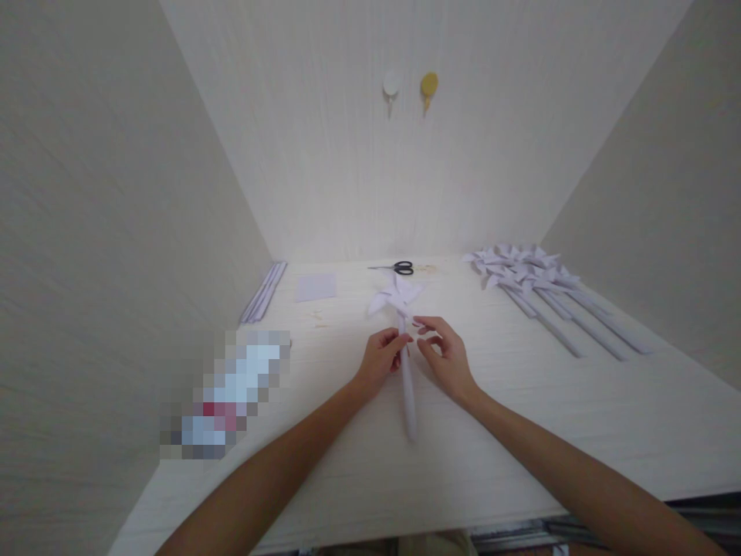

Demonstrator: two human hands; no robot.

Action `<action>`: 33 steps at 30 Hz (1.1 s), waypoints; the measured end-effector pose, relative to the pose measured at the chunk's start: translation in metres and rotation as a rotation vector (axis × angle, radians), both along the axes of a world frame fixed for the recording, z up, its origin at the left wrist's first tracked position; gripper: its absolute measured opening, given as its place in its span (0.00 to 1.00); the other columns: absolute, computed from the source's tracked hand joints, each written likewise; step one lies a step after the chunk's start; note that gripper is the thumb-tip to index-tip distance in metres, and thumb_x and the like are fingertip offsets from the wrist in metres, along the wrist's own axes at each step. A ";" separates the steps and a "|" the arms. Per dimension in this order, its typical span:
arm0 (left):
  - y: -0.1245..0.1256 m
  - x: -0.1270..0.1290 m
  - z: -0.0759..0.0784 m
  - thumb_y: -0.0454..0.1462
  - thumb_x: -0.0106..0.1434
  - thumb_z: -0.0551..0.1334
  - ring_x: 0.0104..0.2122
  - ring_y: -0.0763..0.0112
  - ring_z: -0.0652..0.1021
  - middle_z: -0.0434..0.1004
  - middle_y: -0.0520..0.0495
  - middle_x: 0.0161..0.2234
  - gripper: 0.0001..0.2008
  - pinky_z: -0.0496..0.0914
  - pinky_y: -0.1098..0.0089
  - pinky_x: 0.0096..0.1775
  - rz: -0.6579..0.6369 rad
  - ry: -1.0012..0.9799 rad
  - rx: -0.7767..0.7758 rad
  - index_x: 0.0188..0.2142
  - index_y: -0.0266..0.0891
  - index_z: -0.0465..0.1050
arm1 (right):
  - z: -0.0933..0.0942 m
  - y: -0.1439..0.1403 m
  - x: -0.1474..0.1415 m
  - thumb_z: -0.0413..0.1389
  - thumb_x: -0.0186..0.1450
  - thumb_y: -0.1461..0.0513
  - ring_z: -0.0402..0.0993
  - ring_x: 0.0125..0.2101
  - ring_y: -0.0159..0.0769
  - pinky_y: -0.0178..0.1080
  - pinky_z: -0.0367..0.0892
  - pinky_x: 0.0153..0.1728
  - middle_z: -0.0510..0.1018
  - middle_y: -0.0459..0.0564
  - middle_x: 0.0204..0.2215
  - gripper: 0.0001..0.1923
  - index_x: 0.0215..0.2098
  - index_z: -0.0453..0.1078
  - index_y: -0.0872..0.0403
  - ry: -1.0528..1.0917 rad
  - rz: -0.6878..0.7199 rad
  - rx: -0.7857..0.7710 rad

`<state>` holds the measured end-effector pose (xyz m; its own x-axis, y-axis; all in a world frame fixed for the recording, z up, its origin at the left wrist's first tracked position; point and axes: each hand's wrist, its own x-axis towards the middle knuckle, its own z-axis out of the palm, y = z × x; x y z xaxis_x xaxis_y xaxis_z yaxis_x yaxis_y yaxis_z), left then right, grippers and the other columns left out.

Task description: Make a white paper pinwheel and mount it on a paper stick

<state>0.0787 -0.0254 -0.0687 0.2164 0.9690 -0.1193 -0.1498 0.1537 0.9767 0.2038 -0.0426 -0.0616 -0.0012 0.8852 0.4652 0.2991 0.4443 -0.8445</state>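
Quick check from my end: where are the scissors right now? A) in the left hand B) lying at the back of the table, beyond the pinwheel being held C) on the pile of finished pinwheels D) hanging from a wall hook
B: the scissors lie flat near the back wall, beyond the pinwheel, which the left hand grips by its stick.

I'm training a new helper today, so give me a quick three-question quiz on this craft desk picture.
1. True or false: the left hand grips the stick of the white paper pinwheel.
2. Where do the black-handled scissors lie? A) by the back wall B) at the near table edge
3. Fill in: the pile of finished white pinwheels lies to the person's ____.

Key: 1 true; 2 A; 3 right. The right hand hovers beside the stick, fingers loose.
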 end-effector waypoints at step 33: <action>-0.001 0.000 0.000 0.44 0.48 0.59 0.12 0.84 0.57 0.58 0.58 0.14 0.12 0.49 0.77 0.15 -0.008 0.063 0.060 0.22 0.35 0.66 | -0.010 0.011 0.008 0.45 0.46 0.73 0.64 0.32 0.34 0.35 0.60 0.26 0.70 0.48 0.31 0.20 0.34 0.68 0.54 0.136 -0.203 -0.043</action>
